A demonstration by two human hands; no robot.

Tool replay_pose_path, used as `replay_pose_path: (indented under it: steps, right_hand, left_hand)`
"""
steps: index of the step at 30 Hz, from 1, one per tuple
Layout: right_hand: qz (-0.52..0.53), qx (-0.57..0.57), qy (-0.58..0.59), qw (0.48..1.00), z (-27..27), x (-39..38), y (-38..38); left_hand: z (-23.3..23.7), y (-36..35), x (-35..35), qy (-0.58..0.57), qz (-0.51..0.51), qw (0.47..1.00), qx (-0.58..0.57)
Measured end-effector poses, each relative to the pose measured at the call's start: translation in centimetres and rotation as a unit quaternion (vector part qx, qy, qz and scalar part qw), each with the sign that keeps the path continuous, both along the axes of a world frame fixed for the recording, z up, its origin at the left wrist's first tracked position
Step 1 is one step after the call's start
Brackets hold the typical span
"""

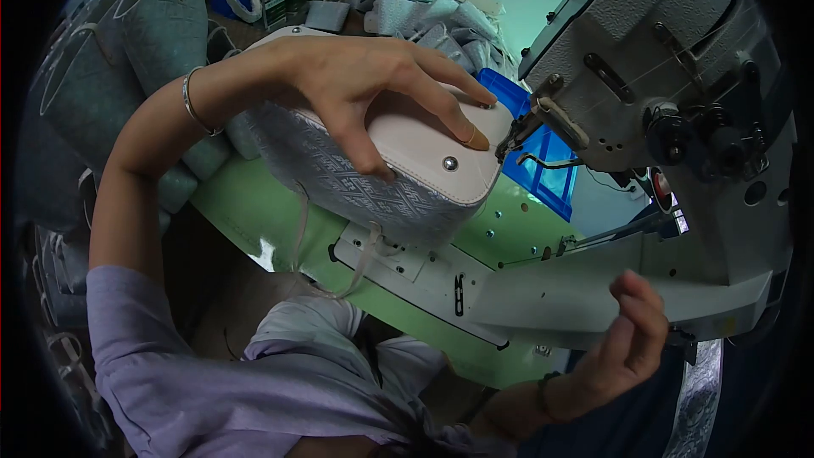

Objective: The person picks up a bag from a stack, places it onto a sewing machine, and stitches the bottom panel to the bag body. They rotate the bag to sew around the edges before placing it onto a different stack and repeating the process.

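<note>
My left hand (373, 85) grips a pale handbag (424, 161) with a patterned grey fabric side and a smooth cream panel with a metal rivet. It presses the bag's edge against the needle area (513, 140) of a grey industrial sewing machine (670, 93). A thin bracelet circles my left wrist. My right hand (632, 339) hovers low at the right, fingers curled, touching the underside edge of the machine's white arm plate (577, 297); nothing visible is held in it.
A green table top (254, 203) lies under the bag. A blue plastic bin (543, 170) sits behind the needle. Piles of grey bags (161, 25) and fabric pieces (432, 13) fill the back left. A patterned strap (699, 399) hangs at lower right.
</note>
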State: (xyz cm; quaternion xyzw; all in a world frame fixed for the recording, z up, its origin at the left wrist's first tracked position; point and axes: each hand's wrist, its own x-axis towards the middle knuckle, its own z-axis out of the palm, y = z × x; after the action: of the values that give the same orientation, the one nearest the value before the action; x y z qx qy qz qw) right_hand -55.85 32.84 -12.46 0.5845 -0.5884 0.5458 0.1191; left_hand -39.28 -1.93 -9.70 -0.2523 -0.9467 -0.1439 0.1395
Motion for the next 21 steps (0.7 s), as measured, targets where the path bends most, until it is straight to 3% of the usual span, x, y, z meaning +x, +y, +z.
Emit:
replay_pose_path:
  steps: [3, 5, 7, 9, 13, 17, 21]
  right_hand:
    - [0.018, -0.016, 0.073, 0.997, 3.5, -2.3, 4.8]
    - [-0.198, -0.093, 0.159, 0.963, 7.9, -4.4, 7.8]
    - [-0.383, -0.146, 0.219, 0.885, 12.4, -8.2, 10.8]
    - [-0.455, -0.105, 0.226, 0.855, 16.2, -12.7, 11.9]
    - [-0.455, 0.076, 0.066, 0.885, 20.1, -20.9, 14.3]
    - [-0.451, 0.099, -0.029, 0.887, 18.5, -26.0, 17.8]
    - [-0.497, 0.009, -0.017, 0.867, 10.0, -28.8, 20.2]
  left_hand:
    - [0.3, 0.1, 0.1, 0.012, -0.005, 1.0, -0.013]
    - [0.4, 0.3, 0.2, 0.004, 0.013, 1.0, -0.024]
    - [0.5, 0.4, 0.1, 0.004, 0.012, 1.0, -0.02]
    - [0.4, 0.4, 0.1, 0.0, 0.009, 1.0, -0.015]
    - [0.3, 0.4, 0.1, 0.006, 0.013, 1.0, -0.018]
    - [0.5, 0.6, 0.3, 0.001, 0.024, 0.999, -0.022]
    - [0.4, 0.2, 0.3, -0.026, 0.03, 0.999, -0.001]
